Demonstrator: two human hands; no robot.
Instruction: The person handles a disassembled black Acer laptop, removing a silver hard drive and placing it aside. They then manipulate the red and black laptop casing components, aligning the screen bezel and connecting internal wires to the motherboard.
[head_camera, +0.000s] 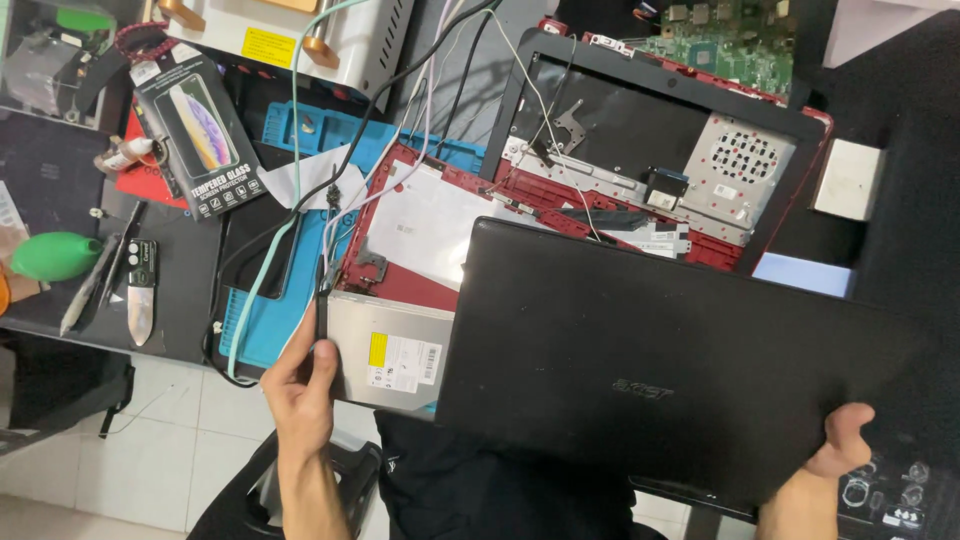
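Two hands busy: right hand (838, 440) clamps black laptop lid (650, 360) at its corner; left hand (303, 385) pinches thin black tool (321, 300) at worktop (190, 290) front edge.

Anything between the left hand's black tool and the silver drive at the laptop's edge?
Nothing visible. The left hand holds the black tool right alongside the silver drive; the black lid, held by the right hand, overlaps only the drive's right side.

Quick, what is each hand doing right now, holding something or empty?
Left hand: closed around a thin black tool, its tip by the silver optical drive.
Right hand: gripping the corner of the black laptop lid.
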